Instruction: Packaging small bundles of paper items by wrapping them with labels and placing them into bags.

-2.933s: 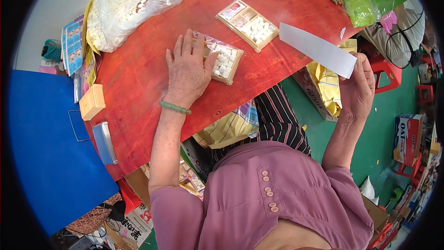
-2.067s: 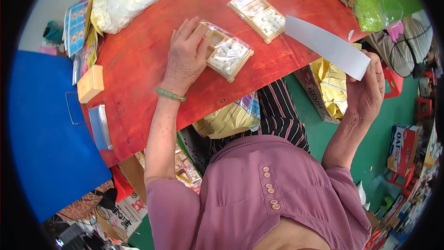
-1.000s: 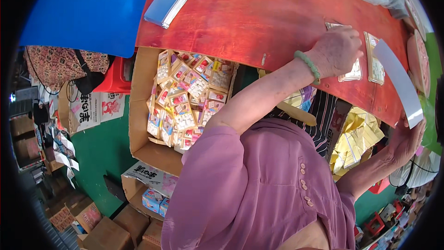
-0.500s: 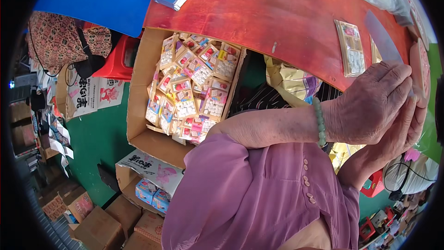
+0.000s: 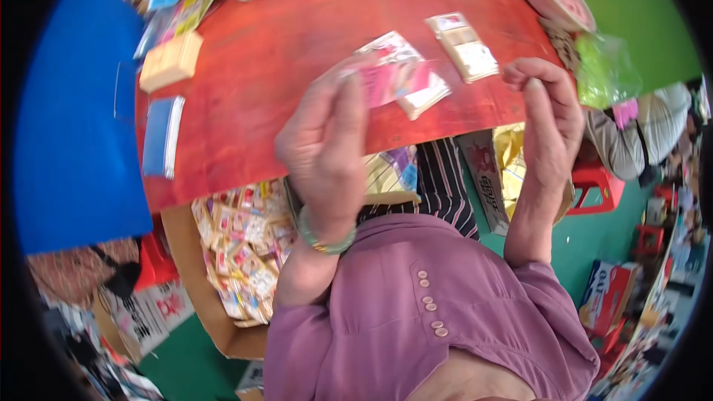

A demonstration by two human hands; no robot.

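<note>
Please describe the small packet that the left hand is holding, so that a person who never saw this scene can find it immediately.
Start at the red table. Above its near edge, the left hand is raised, and its fingertips pinch a small flat pink packet. The two pale packs beside it lie flat on the table; only this packet is pink and lifted in the air.

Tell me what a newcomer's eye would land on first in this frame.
Probably the left hand, raised at the centre and pinching a blurred pink packet above the red table. The right hand is lifted at the table's right edge; whether it holds anything cannot be told. Below the table's near edge, an open cardboard box brims with small colourful packets.
</note>
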